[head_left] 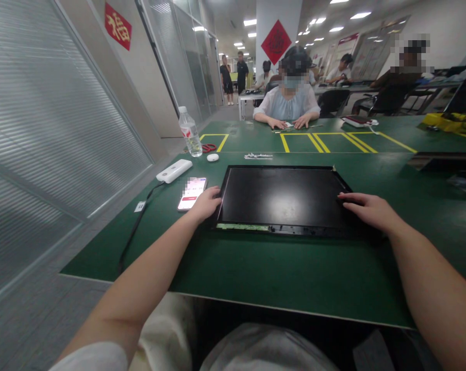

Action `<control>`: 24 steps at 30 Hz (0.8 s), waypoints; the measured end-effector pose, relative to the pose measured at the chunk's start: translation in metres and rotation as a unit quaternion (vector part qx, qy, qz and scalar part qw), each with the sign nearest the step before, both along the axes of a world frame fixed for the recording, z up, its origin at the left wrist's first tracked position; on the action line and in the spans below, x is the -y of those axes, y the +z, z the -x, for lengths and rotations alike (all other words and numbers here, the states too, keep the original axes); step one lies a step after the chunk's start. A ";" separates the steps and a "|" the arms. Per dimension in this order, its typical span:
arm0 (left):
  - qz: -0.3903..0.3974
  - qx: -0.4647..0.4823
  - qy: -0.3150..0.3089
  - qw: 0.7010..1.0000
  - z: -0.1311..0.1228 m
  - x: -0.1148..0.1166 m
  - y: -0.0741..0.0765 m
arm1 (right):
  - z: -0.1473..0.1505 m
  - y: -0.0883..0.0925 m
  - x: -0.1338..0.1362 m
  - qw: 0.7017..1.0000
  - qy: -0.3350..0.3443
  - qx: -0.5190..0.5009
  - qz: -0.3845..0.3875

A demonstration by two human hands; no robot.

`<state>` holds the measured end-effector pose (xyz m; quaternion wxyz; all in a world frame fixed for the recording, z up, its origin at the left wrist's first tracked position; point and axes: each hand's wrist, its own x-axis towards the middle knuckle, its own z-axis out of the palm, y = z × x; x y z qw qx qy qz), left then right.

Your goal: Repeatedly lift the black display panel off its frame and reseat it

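A black flat screen panel (283, 196) lies face up on the green table (279, 273), with a green strip (243, 226) along the left part of its near edge. My left hand (206, 205) holds the panel's left edge, fingers against the frame. At the right edge my right hand (366, 207) grips the frame, thumb and fingers around the side. Just left of my left hand lies a lit phone (192, 195).
Further left are a white power bank (174, 171) with a black cable, a water bottle (190, 133), red scissors (209, 148) and a white earbud case (213, 157). Small scraps (258, 156) lie beyond the panel. A person (289, 103) sits opposite, hands on the table.
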<state>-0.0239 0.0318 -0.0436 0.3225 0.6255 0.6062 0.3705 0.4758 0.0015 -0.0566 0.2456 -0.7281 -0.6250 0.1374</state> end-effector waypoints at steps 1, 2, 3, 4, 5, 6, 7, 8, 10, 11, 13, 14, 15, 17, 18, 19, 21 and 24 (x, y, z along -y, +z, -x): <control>0.013 0.032 0.005 0.999 -0.002 0.001 0.001 | -0.002 -0.002 -0.001 1.000 0.001 -0.005 -0.005; 0.027 0.064 0.009 0.998 -0.004 0.003 0.003 | -0.003 -0.004 -0.002 1.000 0.002 -0.008 -0.011; 0.041 0.096 0.015 0.994 -0.006 0.004 0.006 | -0.005 -0.005 -0.002 1.000 0.003 -0.010 -0.016; 0.053 0.127 0.022 0.990 -0.008 0.006 0.009 | -0.006 -0.006 -0.003 1.000 0.004 -0.010 -0.021; 0.063 0.157 0.030 0.985 -0.010 0.007 0.012 | -0.007 -0.006 -0.003 1.000 0.005 -0.010 -0.024; 0.075 0.184 0.039 0.979 -0.013 0.009 0.015 | -0.007 -0.006 -0.003 1.000 0.006 -0.010 -0.028; 0.087 0.209 0.044 0.973 -0.015 0.010 0.017 | -0.008 -0.006 -0.004 0.999 0.006 -0.010 -0.030; 0.099 0.231 0.047 0.967 -0.017 0.012 0.019 | -0.008 -0.006 -0.004 0.999 0.006 -0.010 -0.032; 0.116 0.267 0.052 0.955 -0.020 0.014 0.022 | -0.008 -0.006 -0.005 0.999 0.006 -0.010 -0.032; 0.122 0.281 0.055 0.950 -0.021 0.015 0.023 | -0.009 -0.007 -0.005 0.999 0.005 -0.009 -0.032; 0.133 0.303 0.063 0.942 -0.022 0.016 0.023 | -0.009 -0.008 -0.005 1.000 0.005 -0.006 -0.029; 0.138 0.311 0.067 0.938 -0.023 0.016 0.023 | -0.009 -0.008 -0.005 1.000 0.005 -0.004 -0.028; 0.143 0.318 0.071 0.935 -0.023 0.016 0.022 | -0.009 -0.009 -0.005 1.000 0.005 -0.002 -0.027; 0.150 0.328 0.079 0.929 -0.024 0.015 0.021 | -0.009 -0.009 -0.005 1.000 0.004 0.003 -0.027; 0.153 0.332 0.082 0.927 -0.024 0.014 0.020 | -0.008 -0.009 -0.005 1.000 0.004 0.004 -0.027; 0.156 0.335 0.086 0.925 -0.024 0.014 0.019 | -0.007 -0.008 -0.004 1.000 0.005 0.006 -0.027; 0.159 0.340 0.092 0.922 -0.025 0.012 0.017 | -0.005 -0.006 -0.003 1.000 0.006 0.008 -0.022; 0.160 0.345 0.099 0.920 -0.026 0.011 0.015 | -0.003 -0.003 -0.002 1.000 0.007 0.008 -0.013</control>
